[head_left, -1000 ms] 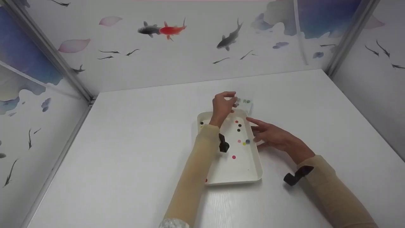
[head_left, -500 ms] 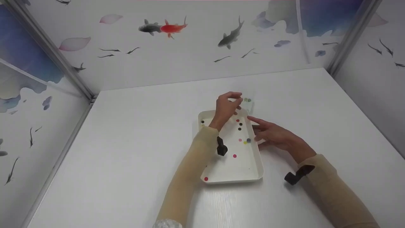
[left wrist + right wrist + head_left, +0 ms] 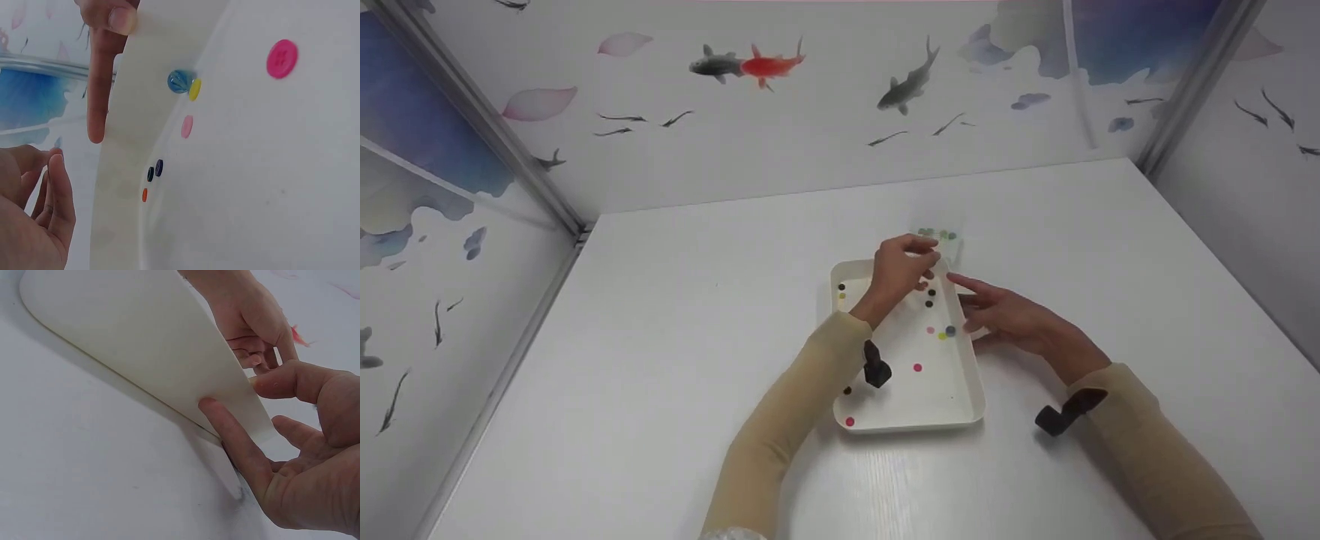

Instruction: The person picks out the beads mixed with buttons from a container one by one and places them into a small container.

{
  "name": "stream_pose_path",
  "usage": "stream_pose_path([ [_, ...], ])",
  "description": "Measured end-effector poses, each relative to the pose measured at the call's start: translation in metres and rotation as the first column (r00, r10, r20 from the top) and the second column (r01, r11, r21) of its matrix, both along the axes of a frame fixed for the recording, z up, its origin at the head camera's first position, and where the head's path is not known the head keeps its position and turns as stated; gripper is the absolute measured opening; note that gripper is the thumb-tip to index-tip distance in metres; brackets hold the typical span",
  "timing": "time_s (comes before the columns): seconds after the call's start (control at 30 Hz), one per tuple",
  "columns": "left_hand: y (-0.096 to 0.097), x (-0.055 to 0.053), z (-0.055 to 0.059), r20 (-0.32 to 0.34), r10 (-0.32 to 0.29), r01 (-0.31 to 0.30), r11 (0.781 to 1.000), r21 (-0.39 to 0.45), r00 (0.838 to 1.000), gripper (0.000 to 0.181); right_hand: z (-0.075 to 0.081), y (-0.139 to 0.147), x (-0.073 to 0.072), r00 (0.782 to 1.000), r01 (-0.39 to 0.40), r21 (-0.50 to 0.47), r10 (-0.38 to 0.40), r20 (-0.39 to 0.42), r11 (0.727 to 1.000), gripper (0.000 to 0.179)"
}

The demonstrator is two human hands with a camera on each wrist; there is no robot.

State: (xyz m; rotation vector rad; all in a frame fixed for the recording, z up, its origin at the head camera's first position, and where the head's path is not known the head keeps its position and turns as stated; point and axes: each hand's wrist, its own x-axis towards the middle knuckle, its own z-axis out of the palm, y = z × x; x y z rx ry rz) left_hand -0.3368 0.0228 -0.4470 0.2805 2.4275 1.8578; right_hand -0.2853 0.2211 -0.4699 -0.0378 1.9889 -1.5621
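Note:
A shallow white tray [image 3: 911,430] with several loose buttons lies in front of me. My left hand [image 3: 898,268] hangs over its far end, thumb and fingertips brought close together with no object visible between them. In the left wrist view those fingertips [image 3: 56,154] show beyond the tray's side wall. My right hand [image 3: 1006,321] rests at the tray's right side, fingers extended, one fingertip [image 3: 208,404] against the outer wall. Just past the far end stands a small clear container [image 3: 952,250] with several greenish pieces inside.
Inside the tray are a magenta button [image 3: 282,58], a pink button [image 3: 187,126], a yellow button [image 3: 194,89], dark buttons and a round blue piece [image 3: 180,81]. The white tabletop [image 3: 675,337] meets printed walls [image 3: 810,150] at the back and sides.
My left hand has drawn back from the clear container to over the tray's far end, uncovering more pieces in the container. My right hand has stayed against the tray's side.

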Motion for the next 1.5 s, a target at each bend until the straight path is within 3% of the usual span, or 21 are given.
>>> stream_pose_path([
  [0.43,-0.004,0.025,-0.002,0.081,-0.051,0.053,0.998,-0.030,0.995,0.020,-0.001,0.002,0.000,0.998,-0.053,-0.062,0.051,-0.023,0.997,0.092],
  [0.8,-0.010,0.043,-0.010,0.135,-0.111,0.128,0.984,-0.125,0.985,0.021,-0.002,0.003,0.000,0.998,-0.057,-0.051,0.056,-0.030,0.997,0.090],
  [1.13,-0.008,0.050,-0.013,0.210,-0.153,0.185,0.972,-0.144,0.966,0.030,-0.003,0.004,-0.001,0.998,-0.052,-0.054,0.050,-0.040,0.997,0.090],
  [1.33,-0.005,0.050,-0.013,0.263,-0.177,0.218,0.966,-0.135,0.948,0.036,-0.003,0.005,0.001,0.996,-0.068,-0.050,0.066,-0.054,0.996,0.089],
  [1.5,-0.002,0.048,-0.011,0.284,-0.186,0.241,0.955,-0.174,0.941,0.034,-0.002,0.006,0.001,0.995,-0.081,-0.065,0.077,-0.060,0.995,0.089],
])
